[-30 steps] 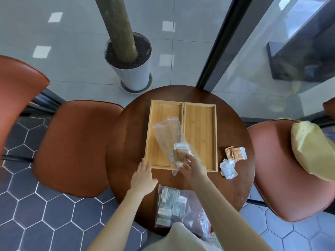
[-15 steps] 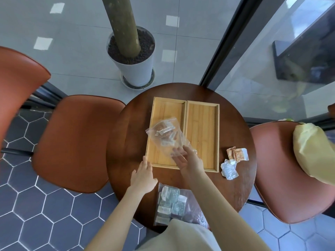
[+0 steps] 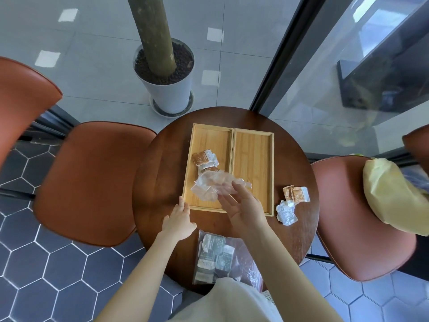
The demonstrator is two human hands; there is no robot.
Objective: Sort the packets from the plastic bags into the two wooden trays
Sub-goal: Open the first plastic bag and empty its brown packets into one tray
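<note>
Two wooden trays lie side by side on the round table, the left tray [image 3: 210, 138] and the right tray [image 3: 254, 147]. Brown packets [image 3: 205, 159] lie in the left tray. A crumpled clear plastic bag [image 3: 212, 185] hangs over the near part of the left tray, pinched by the fingers of my right hand [image 3: 243, 205]. My left hand [image 3: 178, 219] rests flat on the table at the left tray's near corner, holding nothing. A second plastic bag [image 3: 218, 259] full of grey packets lies at the table's near edge.
Loose brown packets [image 3: 296, 194] and a white packet [image 3: 286, 213] lie on the dark round table [image 3: 160, 177] right of the trays. Orange chairs stand left [image 3: 92, 182] and right [image 3: 362, 219]; a yellow bag [image 3: 394, 196] sits on the right one. A potted tree [image 3: 164, 84] stands beyond.
My right hand tipped the clear bag over the left tray; the brown packets fell out into that tray and the bag now hangs empty and crumpled. My left hand stayed put.
</note>
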